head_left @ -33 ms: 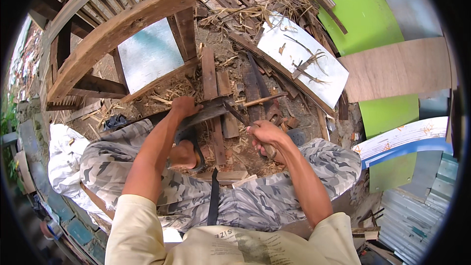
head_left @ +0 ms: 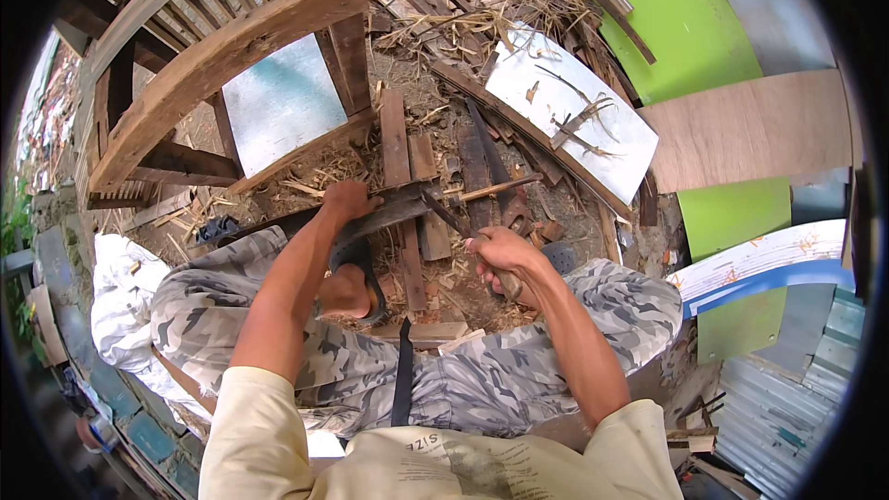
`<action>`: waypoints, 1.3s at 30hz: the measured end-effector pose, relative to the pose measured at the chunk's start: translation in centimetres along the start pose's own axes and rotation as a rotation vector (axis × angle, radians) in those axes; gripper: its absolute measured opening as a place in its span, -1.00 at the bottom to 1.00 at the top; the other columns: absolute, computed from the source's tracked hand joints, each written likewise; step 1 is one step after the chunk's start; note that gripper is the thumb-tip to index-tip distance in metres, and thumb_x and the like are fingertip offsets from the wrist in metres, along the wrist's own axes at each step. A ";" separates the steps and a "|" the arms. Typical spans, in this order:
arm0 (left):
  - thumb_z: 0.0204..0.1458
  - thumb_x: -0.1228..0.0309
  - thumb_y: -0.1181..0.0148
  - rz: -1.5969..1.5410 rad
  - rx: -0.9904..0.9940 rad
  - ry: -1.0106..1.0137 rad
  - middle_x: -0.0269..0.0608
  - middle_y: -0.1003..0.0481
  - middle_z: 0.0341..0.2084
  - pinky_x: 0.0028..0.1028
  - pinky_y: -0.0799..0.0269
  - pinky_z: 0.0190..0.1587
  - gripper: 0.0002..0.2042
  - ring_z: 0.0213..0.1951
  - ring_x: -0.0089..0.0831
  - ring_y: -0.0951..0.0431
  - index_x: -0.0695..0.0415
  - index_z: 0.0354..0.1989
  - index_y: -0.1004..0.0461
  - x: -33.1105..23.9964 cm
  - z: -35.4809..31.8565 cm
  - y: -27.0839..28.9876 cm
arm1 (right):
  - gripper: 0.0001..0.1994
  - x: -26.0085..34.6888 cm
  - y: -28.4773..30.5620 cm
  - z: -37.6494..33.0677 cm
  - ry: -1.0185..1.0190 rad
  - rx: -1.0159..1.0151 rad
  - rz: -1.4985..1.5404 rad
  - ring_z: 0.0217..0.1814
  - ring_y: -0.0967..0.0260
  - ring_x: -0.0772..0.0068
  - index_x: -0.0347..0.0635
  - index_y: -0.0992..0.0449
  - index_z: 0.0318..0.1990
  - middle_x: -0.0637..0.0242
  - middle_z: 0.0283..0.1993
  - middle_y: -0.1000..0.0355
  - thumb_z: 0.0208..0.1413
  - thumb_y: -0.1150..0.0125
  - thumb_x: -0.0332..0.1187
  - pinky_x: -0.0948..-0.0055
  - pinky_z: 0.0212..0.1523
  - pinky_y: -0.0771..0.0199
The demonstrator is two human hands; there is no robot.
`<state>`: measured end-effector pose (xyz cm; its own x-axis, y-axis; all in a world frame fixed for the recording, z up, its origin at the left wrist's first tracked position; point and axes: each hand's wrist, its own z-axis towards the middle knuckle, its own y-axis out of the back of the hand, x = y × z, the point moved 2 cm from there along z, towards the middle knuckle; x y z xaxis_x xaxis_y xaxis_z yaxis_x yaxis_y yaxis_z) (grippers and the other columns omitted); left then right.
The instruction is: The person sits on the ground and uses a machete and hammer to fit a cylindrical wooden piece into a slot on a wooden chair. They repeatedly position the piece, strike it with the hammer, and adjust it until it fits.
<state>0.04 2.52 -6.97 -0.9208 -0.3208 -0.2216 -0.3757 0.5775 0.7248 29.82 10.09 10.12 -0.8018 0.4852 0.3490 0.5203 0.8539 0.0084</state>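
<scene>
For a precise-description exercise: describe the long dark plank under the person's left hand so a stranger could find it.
Start at the curved wooden frame upper left. Below it, the left hand presses a plank. Unlike the short boards lying away from the person, it is long, dark grey and runs crosswise.

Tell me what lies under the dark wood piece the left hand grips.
Under the dark wood piece lie an upright plank, chips and dirt. The left hand covers its near end.
</scene>
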 end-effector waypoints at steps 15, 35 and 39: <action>0.12 -0.34 -0.06 0.063 0.159 0.103 0.06 -0.64 -0.12 -0.09 -0.56 0.02 -0.26 -0.02 -0.01 -0.64 0.17 0.02 -0.59 2.5 3.2 0.3 | -0.70 5.0 2.4 3.6 -0.092 0.053 -0.006 -0.61 -0.38 0.33 -0.52 -0.40 -0.08 0.07 -0.46 -0.46 0.37 -0.03 -0.32 0.29 -0.62 -0.44; 0.00 0.12 -0.45 -0.411 -1.109 -0.919 -0.05 -0.49 0.14 -0.15 -0.47 0.18 -0.37 0.15 -0.08 -0.51 0.10 0.23 -0.42 -17.8 -5.9 12.3 | -0.67 11.6 4.2 9.6 -0.052 0.159 -0.136 -0.57 -0.48 0.34 -0.41 -0.45 -0.05 0.09 -0.52 -0.48 0.35 0.09 -0.26 0.36 -0.59 -0.51; 0.07 0.32 -0.43 -0.718 -1.090 -0.744 -0.07 -0.62 -0.21 -0.36 -0.59 -0.16 -0.69 -0.19 -0.26 -0.65 0.17 -0.06 -0.57 -16.8 -5.0 11.6 | -0.68 11.6 5.1 9.9 -0.018 0.066 0.157 -0.60 -0.47 0.35 -0.34 -0.54 -0.14 0.10 -0.54 -0.50 0.30 0.08 -0.27 0.37 -0.67 -0.43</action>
<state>11.66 10.87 8.39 -0.5463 0.3521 -0.7600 -0.8064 -0.4665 0.3635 20.26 21.90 4.91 -0.7175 0.6164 0.3246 0.6196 0.7776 -0.1070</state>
